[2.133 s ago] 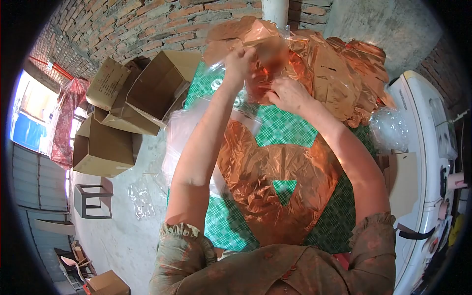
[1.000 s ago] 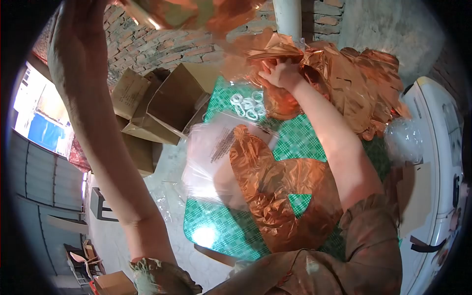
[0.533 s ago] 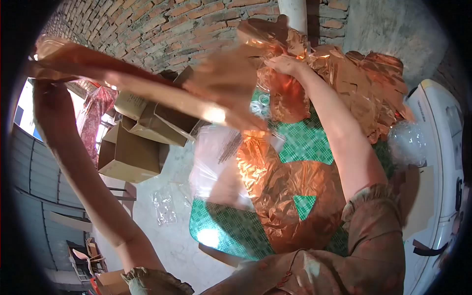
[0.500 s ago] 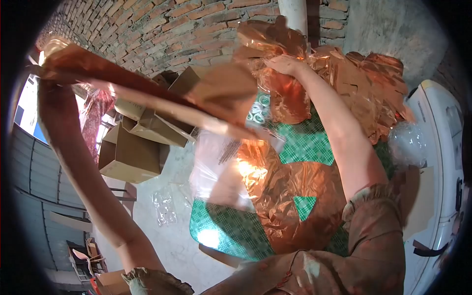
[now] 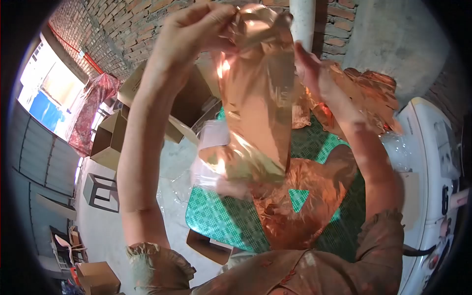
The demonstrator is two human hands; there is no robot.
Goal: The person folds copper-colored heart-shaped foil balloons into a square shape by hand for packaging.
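At the top centre of the frame the left hand (image 5: 196, 27) is raised, its fingers pinched together on the crumpled upper edge of a shiny copper-coloured foil sheet (image 5: 255, 103), which hangs down from that grip through the middle of the picture, its lower end reaching the transparent plastic bags (image 5: 209, 142). The right hand (image 5: 309, 66) is just to the right of the sheet, at its upper right edge; its fingers lie against the foil, but whether they are clamped on it or only touching cannot be told. Beneath the hanging sheet, a table covered in green checked cloth (image 5: 216, 221) carries another flat copper foil piece with a triangular hole (image 5: 305, 196). A heap of crumpled copper foil (image 5: 368, 93) sits at the upper right, behind the right arm. Open brown cardboard boxes (image 5: 113, 140) stand on the floor at the left, below a red brick wall (image 5: 113, 29).
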